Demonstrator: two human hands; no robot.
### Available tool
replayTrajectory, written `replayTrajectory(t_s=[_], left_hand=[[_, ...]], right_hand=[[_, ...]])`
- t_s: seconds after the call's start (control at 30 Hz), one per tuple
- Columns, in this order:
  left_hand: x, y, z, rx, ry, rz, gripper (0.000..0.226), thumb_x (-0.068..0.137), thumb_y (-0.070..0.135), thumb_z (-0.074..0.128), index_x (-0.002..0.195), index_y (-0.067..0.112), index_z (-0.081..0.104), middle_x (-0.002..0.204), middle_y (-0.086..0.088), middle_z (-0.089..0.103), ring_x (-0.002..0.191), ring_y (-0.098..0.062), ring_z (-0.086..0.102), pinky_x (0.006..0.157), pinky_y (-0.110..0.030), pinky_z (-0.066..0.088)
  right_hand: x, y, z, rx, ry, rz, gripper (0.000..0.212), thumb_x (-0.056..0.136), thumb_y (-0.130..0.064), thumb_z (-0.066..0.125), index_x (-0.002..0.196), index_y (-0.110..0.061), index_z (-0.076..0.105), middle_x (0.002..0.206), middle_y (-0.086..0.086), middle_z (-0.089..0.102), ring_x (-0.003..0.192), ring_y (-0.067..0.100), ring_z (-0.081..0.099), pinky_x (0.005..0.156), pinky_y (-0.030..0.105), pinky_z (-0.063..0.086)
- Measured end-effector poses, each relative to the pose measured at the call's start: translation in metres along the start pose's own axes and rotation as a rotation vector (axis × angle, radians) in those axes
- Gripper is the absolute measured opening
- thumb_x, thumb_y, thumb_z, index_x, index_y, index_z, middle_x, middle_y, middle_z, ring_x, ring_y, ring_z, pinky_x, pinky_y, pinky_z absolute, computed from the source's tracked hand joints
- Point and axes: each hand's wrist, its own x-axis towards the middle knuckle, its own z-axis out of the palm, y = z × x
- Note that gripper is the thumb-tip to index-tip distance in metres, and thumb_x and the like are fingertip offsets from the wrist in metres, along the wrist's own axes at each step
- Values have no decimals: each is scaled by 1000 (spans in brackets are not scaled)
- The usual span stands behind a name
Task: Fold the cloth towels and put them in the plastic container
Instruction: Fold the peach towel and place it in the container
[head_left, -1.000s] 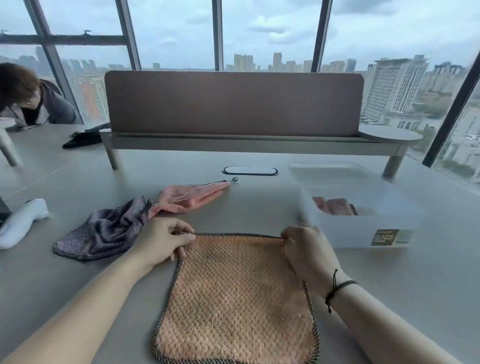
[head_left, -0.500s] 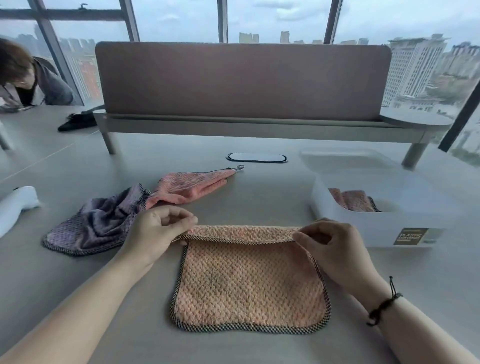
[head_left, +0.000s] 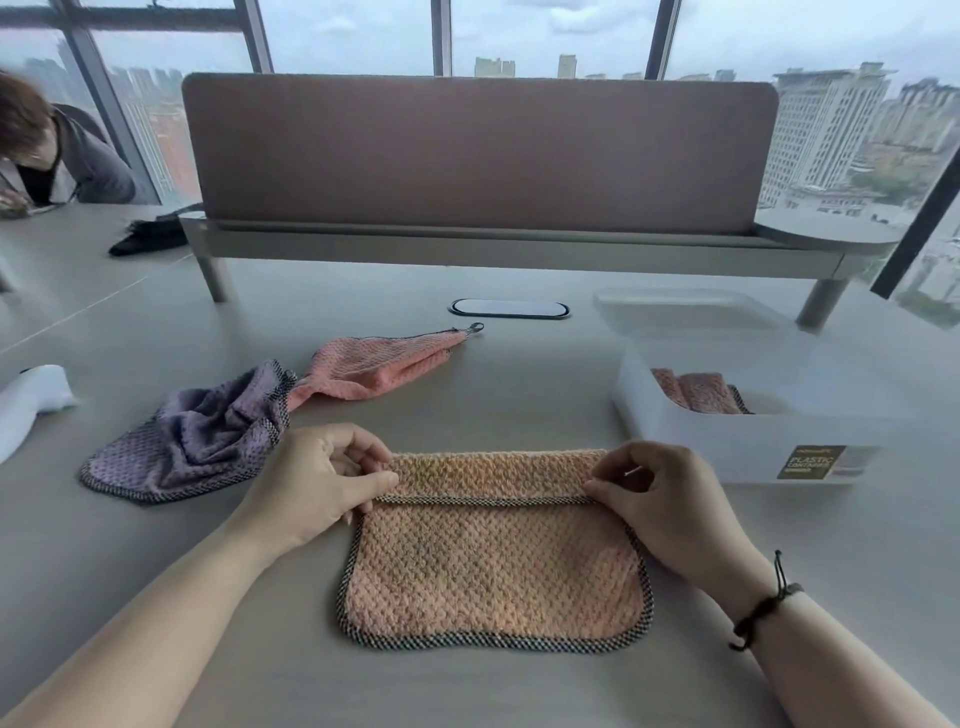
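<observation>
One folded towel (head_left: 698, 391) already lies in the container (head_left: 737, 447). We pinch the far corners of the orange towel (head_left: 493, 561), left hand (head_left: 311, 483) and right hand (head_left: 670, 509), its far edge turned toward us in a first fold, not yet complete. It lies flat on the table (head_left: 519, 395) before us, long axis left to right. The pink towel (head_left: 374, 364) and purple towel (head_left: 192, 441) remain unfolded at left.

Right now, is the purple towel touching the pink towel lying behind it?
Touching. In the head view, the purple towel has its bunched far corner pressed against the near end of the pink towel, with no table showing between.
</observation>
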Motion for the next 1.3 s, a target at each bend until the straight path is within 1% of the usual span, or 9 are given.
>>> replayTrajectory(t_s=[0.37, 0.5, 0.57, 0.67, 0.73, 0.83, 0.9, 0.97, 1.3], left_hand=[[-7, 6, 4, 121, 34, 68, 15, 73, 11, 86, 76, 19, 74, 70, 1, 73, 46, -11, 60, 42, -23, 48], [-11, 8, 3, 543, 193, 360, 16, 78, 43, 78, 71, 29, 73, 64, 15, 67, 64, -9, 61, 60, -29, 52], [-14, 15, 6, 638, 261, 513, 24, 82, 50, 64, 78, 29, 75, 76, 18, 66, 75, -13, 59, 69, -32, 49], [-24, 27, 27, 677, 52, 534, 44, 91, 59, 48, 116, 31, 71, 127, 14, 64, 119, -12, 56, 101, -35, 43], [-30, 32, 43, 753, -208, 423, 65, 94, 70, 30, 148, 36, 40, 161, 19, 22, 149, -6, 18, 122, -31, 16], [-33, 31, 58, 898, -422, 302, 86, 86, 78, 7, 158, 31, 1, 162, 18, -15, 151, -6, -16, 124, -31, -7], [-31, 27, 59, 983, -456, 302, 87, 85, 75, 3, 158, 28, -7, 162, 15, -19, 151, -8, -19, 124, -33, -8], [-29, 24, 58, 1027, -478, 316, 77, 93, 68, 10, 156, 29, -13, 161, 15, -23, 149, -8, -23, 124, -34, -9], [-29, 26, 56, 1044, -476, 278, 80, 89, 81, 11, 152, 42, -18, 160, 22, -24, 148, -10, -27, 124, -38, -11]], right_hand=[[1, 2, 4, -90, -16, -57, 21, 78, -12, 79, 72, -30, 71, 75, -16, 67, 70, -4, 58, 63, 1, 39], [-1, -1, 4, -177, -29, -82, 16, 81, -17, 76, 78, -32, 70, 80, -20, 63, 67, -5, 53, 59, 7, 40], [-3, -5, 5, -252, 47, -111, 8, 84, -26, 74, 81, -32, 70, 82, -19, 63, 65, 0, 53, 56, 17, 41], [-6, -17, 10, -329, 187, -276, 9, 87, -38, 69, 86, -30, 73, 87, -15, 66, 77, 11, 62, 60, 27, 48], [-8, -27, 19, -359, 130, -422, 27, 92, -48, 57, 101, -28, 72, 105, -11, 69, 96, 15, 64, 78, 32, 53], [-13, -37, 38, -447, -203, -422, 60, 96, -67, 31, 141, -33, 47, 153, -7, 43, 143, 14, 36, 117, 35, 29], [-18, -35, 44, -491, -424, -350, 76, 92, -75, 14, 156, -33, 14, 166, -9, 9, 153, 11, 1, 124, 35, 4], [-20, -32, 44, -553, -517, -325, 88, 85, -82, 4, 157, -32, -4, 165, -11, -10, 151, 11, -16, 124, 37, -5], [-18, -23, 33, -615, -509, -268, 96, 77, -90, 2, 156, -35, -10, 164, -7, -16, 150, 11, -19, 124, 38, -7]])
